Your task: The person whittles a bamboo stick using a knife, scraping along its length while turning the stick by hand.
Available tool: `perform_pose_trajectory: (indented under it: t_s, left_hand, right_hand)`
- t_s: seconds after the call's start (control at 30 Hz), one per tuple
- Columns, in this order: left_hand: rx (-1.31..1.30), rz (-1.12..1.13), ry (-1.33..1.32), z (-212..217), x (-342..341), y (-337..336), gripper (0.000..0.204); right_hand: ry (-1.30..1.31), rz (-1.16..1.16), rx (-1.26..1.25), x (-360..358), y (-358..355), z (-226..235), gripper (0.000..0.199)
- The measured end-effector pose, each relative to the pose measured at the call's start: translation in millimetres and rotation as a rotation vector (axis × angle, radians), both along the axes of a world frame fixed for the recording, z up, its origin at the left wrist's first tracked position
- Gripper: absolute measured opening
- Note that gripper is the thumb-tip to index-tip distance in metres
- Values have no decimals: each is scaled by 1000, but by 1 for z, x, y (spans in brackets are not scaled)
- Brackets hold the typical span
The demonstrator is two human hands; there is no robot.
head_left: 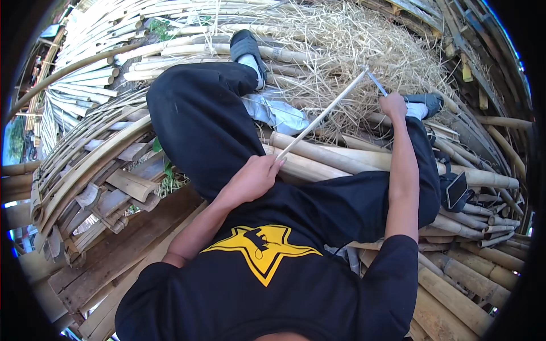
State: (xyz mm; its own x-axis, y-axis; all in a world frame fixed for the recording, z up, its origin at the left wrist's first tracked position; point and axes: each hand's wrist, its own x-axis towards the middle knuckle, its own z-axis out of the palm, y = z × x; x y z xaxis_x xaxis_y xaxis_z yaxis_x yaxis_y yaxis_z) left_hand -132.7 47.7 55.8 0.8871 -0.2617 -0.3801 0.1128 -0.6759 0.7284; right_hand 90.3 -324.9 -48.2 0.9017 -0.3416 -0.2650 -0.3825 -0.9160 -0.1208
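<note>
A: Left hand?
B: Fingers curled shut round the near end of a thin bamboo strip. Hand sits over the left thigh, just above the black shirt.

A: And the strip?
B: Pale, narrow, runs up and right from the left hand toward the shavings. Far end meets a blade near the right hand.

A: Right hand?
B: Arm stretched out, fist closed on the handle of the blade. Metal part sticks up-left from the fist and touches the strip's tip. Handle itself hidden in the fist.

A: What's under the strip?
B: Thick bamboo poles lying across the lap, between the knees. Crumpled pale cloth beside the left knee.

A: Surroundings?
B: Person sits in black trousers, grey shoes, feet in the shavings. Split bamboo slats stacked at left, more poles at lower right. Dark phone rests on poles by the right hip.
</note>
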Motion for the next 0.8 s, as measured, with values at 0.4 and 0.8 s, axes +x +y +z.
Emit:
perform_pose_trajectory:
  t_s: [0.4,0.8]
  left_hand:
    - [-648,289,526,15,39,6,28]
    - [-806,340,391,-14,76,-14,24]
  right_hand:
    - [-279,-75,326,28,28,37,44]
    - [23,523,335,-85,168,79,40]
